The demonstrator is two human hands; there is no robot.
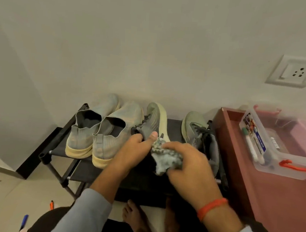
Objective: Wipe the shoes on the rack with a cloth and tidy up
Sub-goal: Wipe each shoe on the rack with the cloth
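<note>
A black shoe rack (58,145) stands against the wall. On its top shelf sit a pair of grey slip-on shoes (99,130) at the left and a grey laced sneaker (200,132) at the right. Between them a second grey sneaker (154,119) is tilted on its side, pale sole facing right. My left hand (136,149) grips its heel end, thumb up. My right hand (185,162) holds a crumpled grey-white cloth (167,159) against the sneaker's heel.
A reddish-brown cabinet (263,197) stands right of the rack and carries a clear plastic box (274,143) with red handles. A wall socket (293,72) is above it. Two pens (24,222) lie on the floor at lower left. My bare feet are below the rack.
</note>
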